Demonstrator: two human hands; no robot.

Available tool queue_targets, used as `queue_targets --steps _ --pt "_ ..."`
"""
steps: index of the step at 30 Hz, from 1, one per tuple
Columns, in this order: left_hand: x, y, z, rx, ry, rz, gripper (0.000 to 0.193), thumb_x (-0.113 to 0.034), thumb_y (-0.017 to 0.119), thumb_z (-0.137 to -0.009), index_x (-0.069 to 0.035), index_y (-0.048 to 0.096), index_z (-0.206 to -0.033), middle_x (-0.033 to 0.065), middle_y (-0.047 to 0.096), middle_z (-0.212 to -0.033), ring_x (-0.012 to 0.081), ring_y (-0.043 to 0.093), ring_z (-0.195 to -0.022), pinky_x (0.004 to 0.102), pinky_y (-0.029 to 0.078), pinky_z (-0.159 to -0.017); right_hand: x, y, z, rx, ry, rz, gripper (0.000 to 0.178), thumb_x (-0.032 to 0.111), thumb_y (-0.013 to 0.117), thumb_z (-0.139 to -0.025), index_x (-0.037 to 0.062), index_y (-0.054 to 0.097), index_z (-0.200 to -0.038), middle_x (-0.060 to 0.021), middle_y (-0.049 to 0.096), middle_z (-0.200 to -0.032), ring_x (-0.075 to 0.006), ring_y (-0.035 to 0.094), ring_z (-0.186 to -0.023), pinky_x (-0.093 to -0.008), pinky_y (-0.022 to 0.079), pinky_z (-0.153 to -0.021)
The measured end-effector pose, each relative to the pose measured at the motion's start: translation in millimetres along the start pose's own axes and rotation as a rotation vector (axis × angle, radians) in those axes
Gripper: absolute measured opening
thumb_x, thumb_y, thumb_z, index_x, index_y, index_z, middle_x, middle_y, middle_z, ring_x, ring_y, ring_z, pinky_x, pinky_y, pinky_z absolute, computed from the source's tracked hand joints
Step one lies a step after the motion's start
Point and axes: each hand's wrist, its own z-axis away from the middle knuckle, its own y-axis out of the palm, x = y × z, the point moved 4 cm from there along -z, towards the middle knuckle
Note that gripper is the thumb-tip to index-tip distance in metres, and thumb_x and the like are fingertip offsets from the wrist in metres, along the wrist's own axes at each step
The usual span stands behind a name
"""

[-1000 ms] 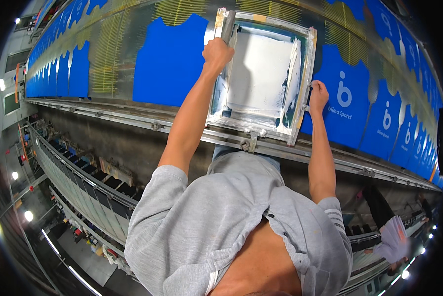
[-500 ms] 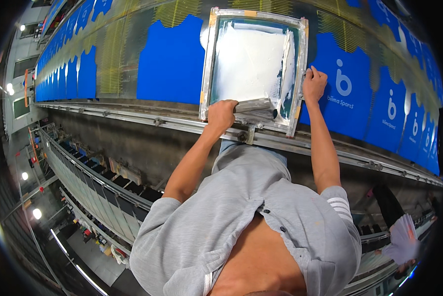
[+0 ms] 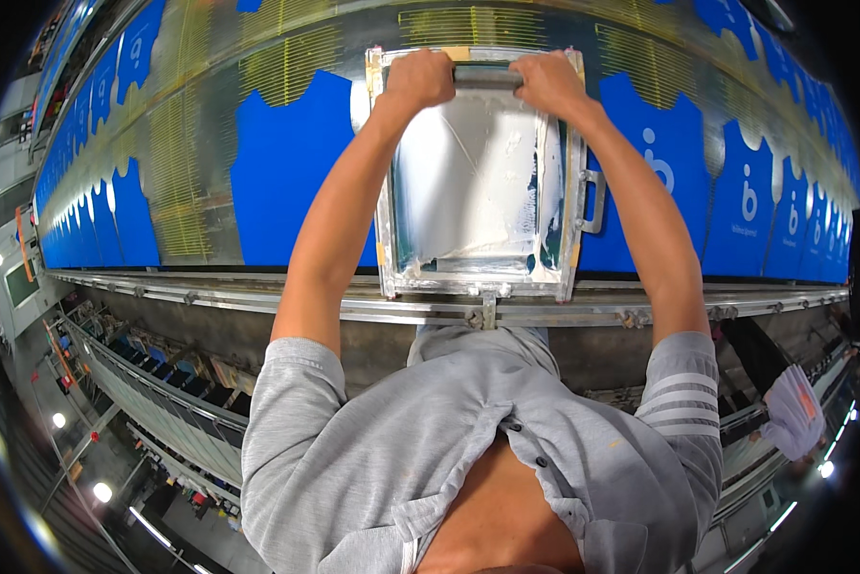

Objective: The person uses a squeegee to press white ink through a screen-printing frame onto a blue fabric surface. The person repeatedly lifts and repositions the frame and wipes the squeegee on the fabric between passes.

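A metal-edged printing screen (image 3: 384, 225) lies in front of me, its mesh covered with thick white ink (image 3: 468, 163). Across its far end sits a squeegee (image 3: 485, 80), gripped at both ends. My left hand (image 3: 418, 80) is closed around the squeegee's left end, near the screen's far left corner. At the other end, my right hand (image 3: 552, 84) is closed around it, fingers curled. The screen's side handle (image 3: 592, 201) stands free at its right edge. To the left lies a plain blue vest-shaped fabric piece (image 3: 291, 177); to the right, a blue piece with a white print (image 3: 631, 230).
A metal rail (image 3: 353, 311) with small stops runs along the table's near edge. More printed blue pieces (image 3: 750, 191) lie farther right, others (image 3: 128, 225) at far left. A person in a pale top (image 3: 793, 416) is at the lower right.
The squeegee has gone from the screen's near end to its far end. My right hand has left the screen's right edge and taken the squeegee beside my left hand.
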Motion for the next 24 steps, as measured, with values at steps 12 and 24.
queue_targets --steps 12,24 --pt "-38.2 54.3 151.7 -0.178 0.058 0.179 0.015 -0.006 0.065 -0.07 -0.008 0.074 -0.082 0.0116 0.071 -0.084 0.0354 0.07 -0.075 0.0466 0.056 -0.064 85.6 35.6 126.2 -0.116 -0.029 -0.081 0.013 0.001 0.065 -0.072 0.0065 0.066 -0.084 -0.008 0.057 -0.082 -0.027 0.063 -0.088 -0.053 0.038 -0.111" --pt "-97.2 81.9 267.3 0.209 0.071 0.034 0.032 -0.007 0.068 -0.067 -0.009 0.077 -0.098 0.0139 0.074 -0.096 0.0353 0.072 -0.085 0.0452 0.058 -0.074 142.0 40.5 245.1 0.264 0.128 -0.44 0.049 0.04 0.08 -0.083 0.0019 0.072 -0.113 -0.0167 0.069 -0.114 -0.0332 0.064 -0.111 -0.0528 0.039 -0.11"
